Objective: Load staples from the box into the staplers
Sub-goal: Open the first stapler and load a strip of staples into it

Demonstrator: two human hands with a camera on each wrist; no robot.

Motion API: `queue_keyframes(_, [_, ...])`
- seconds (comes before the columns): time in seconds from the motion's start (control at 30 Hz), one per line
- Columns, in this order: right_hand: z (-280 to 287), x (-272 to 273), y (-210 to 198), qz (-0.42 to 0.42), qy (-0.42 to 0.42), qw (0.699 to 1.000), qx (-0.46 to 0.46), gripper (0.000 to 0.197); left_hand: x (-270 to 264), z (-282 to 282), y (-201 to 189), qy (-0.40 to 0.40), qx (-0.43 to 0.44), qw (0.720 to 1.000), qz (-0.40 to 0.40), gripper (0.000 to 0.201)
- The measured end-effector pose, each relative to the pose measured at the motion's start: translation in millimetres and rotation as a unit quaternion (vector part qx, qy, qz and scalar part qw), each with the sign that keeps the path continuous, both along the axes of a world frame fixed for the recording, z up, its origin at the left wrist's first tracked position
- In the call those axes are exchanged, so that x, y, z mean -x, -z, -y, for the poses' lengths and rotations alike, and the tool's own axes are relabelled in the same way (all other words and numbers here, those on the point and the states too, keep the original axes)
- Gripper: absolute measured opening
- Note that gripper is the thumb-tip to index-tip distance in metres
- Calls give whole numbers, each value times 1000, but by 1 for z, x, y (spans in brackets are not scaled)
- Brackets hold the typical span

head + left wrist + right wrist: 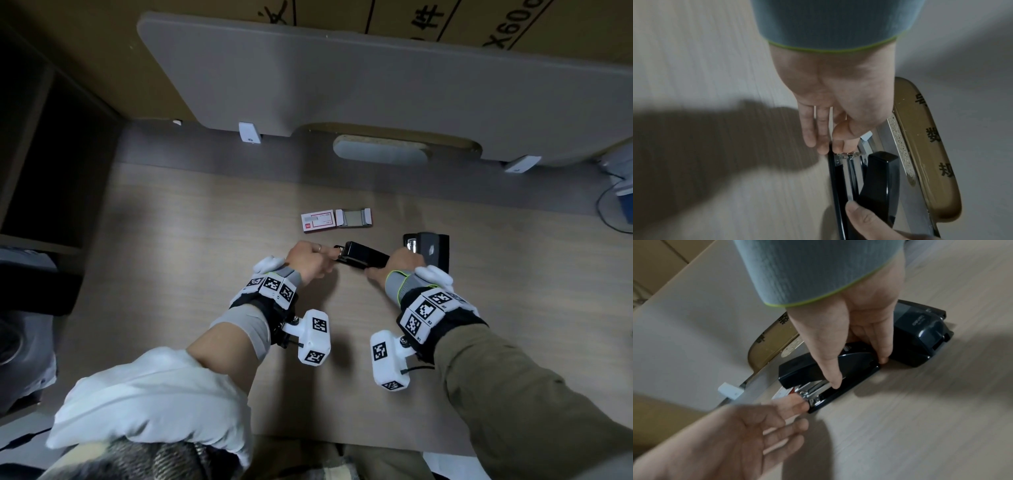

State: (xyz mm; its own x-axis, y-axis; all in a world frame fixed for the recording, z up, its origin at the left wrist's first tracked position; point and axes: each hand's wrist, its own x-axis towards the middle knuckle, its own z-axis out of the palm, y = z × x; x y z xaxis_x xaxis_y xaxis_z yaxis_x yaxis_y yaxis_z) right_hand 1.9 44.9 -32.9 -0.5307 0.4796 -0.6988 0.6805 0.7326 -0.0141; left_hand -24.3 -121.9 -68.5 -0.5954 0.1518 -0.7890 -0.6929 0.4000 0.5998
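A small black stapler [363,256] lies on the wooden desk with its top arm [879,175] lifted off the metal magazine [816,388]. My left hand [330,255] pinches the magazine's shiny front end between thumb and forefinger [840,149]; its other fingers stay straight. My right hand [390,265] grips the stapler's rear, thumb on one side and fingers on the other [859,372]. The red and white staple box [318,222] lies just beyond, its tray [354,218] slid out to the right. A second, larger dark stapler [428,250] [920,335] sits behind my right hand.
A grey divider board [342,85] stands along the desk's back edge, held by white clips [249,132], with cardboard behind it. A cable [606,205] loops at the far right. Bare desk [191,240] lies to the left of the hands.
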Motion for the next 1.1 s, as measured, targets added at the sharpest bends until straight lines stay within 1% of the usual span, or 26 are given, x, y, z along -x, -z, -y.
queue_keyframes(0.07, [-1, 0, 0, 0, 7, 1000, -2, 51, 2, 0, -1, 4, -13, 1000, 14, 25])
queue_keyframes(0.17, [-1, 0, 0, -3, 13, 1000, 0, 50, 8, 2, 1, 5, -17, 999, 44, 42])
queue_keyframes(0.3, [-1, 2, 4, 1, 23, 1000, 8, 50, 11, 1, 2, 19, -5, 999, 47, 46])
queue_keyframes(0.47, [0, -2, 6, -2, 20, 1000, 18, 37, 5, 1, 7, 2, -6, 1000, 30, 42])
queue_keyframes(0.57, [2, 2, 0, 5, 10, 999, 35, 40, 0, -2, 6, 7, 4, 1000, 14, 37])
queue_keyframes(0.67, [1, 5, -10, 7, 17, 998, 56, 40, 0, -4, 2, -3, 16, 1000, 0, 29])
queue_keyframes(0.77, [0, 2, -13, -35, 6, 995, 93, 42, 2, -4, 2, 7, 21, 1000, 1, 29])
queue_keyframes(0.87, [2, 2, -18, -96, -24, 988, 117, 46, 5, -3, 1, -27, 31, 999, -12, 25])
queue_keyframes(0.93, [2, 2, -19, -103, -34, 985, 133, 47, 5, -5, -2, -38, 28, 999, -19, 24])
queue_keyframes(1.0, [-1, -1, -22, -105, -43, 986, 123, 45, 2, -7, -2, -38, 32, 998, -26, 24])
queue_keyframes(1.1, [-5, -4, -22, -116, -35, 986, 114, 43, 3, -6, -3, -70, 82, 993, -52, 25])
